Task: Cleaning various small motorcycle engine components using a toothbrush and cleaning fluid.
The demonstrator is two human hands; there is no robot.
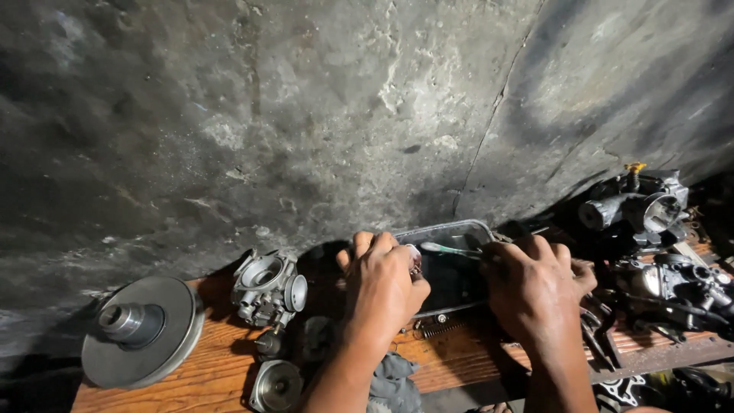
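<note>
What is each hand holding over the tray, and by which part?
The right hand grips a green-handled brush by its handle end, head pointing left. The left hand pinches a small metal part at its fingertips, above the clear plastic tray.

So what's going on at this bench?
A person works over a clear plastic tray on a wooden bench. The left hand holds a small metal part at the tray's edge; the right hand points a green-tipped brush toward it. A carburetor and a pulley disc sit to the left.

Left hand [382, 287] fingers curled shut; right hand [535, 294] likewise (knuckles up).
</note>
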